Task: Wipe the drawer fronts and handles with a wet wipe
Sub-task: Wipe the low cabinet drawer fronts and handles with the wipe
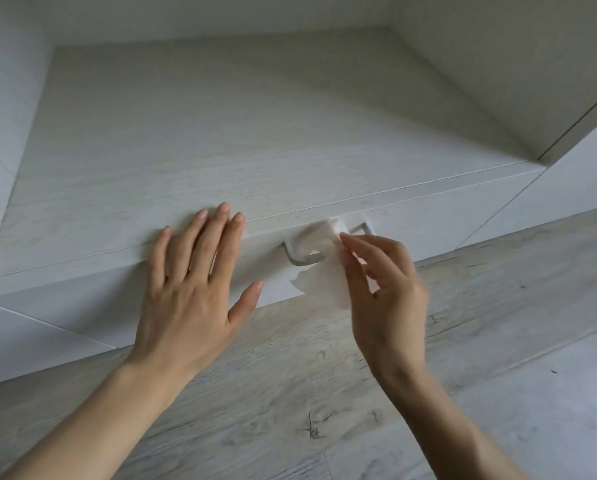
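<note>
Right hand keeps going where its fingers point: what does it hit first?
The white wet wipe the right hand pinches, then the grey metal bar handle under it, likely the pale wood-grain drawer front behind.

Left hand [189, 289] flat on cabinet top [186, 133] front edge; right hand [383, 285] pinches white wet wipe [324, 278] draped over drawer handle [300, 256].

No legible text, label, brand, number or sign in view. Drawer front [428, 216], handle [296, 258], wet wipe [324, 285], floor [324, 393]: plain surfaces, no print.
</note>
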Demonstrator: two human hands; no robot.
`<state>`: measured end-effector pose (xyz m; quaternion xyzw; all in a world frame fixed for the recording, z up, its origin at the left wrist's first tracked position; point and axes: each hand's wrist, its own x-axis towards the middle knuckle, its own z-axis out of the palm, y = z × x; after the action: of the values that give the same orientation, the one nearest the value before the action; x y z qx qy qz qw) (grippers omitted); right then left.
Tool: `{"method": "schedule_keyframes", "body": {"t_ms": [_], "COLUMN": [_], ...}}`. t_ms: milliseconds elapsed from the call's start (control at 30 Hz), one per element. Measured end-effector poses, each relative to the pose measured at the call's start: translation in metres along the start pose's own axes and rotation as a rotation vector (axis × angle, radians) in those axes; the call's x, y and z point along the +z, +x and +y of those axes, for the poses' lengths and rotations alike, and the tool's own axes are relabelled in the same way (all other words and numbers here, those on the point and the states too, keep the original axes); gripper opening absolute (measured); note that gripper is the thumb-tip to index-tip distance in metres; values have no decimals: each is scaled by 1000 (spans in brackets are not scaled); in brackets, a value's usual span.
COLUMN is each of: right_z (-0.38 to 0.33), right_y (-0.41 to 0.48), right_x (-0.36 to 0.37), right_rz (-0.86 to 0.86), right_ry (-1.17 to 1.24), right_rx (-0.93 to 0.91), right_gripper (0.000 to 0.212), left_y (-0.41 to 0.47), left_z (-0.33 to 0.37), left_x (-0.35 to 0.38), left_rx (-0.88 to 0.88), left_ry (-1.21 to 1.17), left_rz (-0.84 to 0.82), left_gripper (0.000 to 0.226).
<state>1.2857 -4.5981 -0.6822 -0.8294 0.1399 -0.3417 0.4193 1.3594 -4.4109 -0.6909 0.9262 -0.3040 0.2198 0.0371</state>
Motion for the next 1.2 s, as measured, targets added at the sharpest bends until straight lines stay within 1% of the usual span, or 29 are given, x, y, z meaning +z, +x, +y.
{"method": "schedule_keyframes", "body": {"t_ms": [67,100,167,233,300,367,433,500,567,633,667,733,767,833,867,933,1000,1133,1167,1200], "right_z": [-1,-2,-2,-2,-3,-6,-9,-11,-13,-15,-16,-19,-20,-22,-22,-19,-19,-16,-13,-9], "right_y": [5,7,11,12,12,13,13,13,13,14,16,20,22,25,26,28,32,45,49,53], "right_x": [-8,-11,-14,-14,-15,-18,-22,-26,-32,-36,-37,-38,-39,-41,-42,-44,-47,-53,-52,-50], "right_rz": [-58,-81,-104,-127,-152,-170,-188,-219,-299,-398,-432,-449,-454,-500,-514,-507,-484,-400,-379,-362], "right_ry": [68,59,-22,-70,-74,-33,33,71,86,137,162,174,201,307,313,231,194,208,175,112], "right_rx": [112,109,28,-69,-144,-161,-132,-110,-82,10,52,95,117,217,232,208,237,317,321,308], "right_gripper": [19,21,24,30,36,40,44,44,42,42,36,22,21,21,19,20,30,21,20,18], "left_y": [1,4,13,26,37,42,43,42,42,42,42,42,42,42,42,41,38,34,33,33], "left_z": [3,7,16,25,35,41,44,44,47,50,51,51,50,50,51,53,54,48,47,45], "left_x": [-4,-6,-13,-19,-22,-23,-24,-26,-31,-35,-36,-38,-39,-42,-43,-43,-42,-39,-38,-36], "left_rx": [-38,-52,-16,93,149,146,139,125,113,120,123,116,106,72,55,37,56,37,30,26], "left_ry": [-76,-123,-185,-198,-234,-294,-329,-379,-439,-471,-484,-495,-495,-503,-501,-499,-547,-646,-646,-628], "left_rz": [8,30,85,121,143,154,174,218,259,274,274,267,258,227,210,172,117,19,8,11], "left_gripper": [67,66,58,53,47,36,26,21,20,21,21,21,21,20,20,20,21,31,31,27]}}
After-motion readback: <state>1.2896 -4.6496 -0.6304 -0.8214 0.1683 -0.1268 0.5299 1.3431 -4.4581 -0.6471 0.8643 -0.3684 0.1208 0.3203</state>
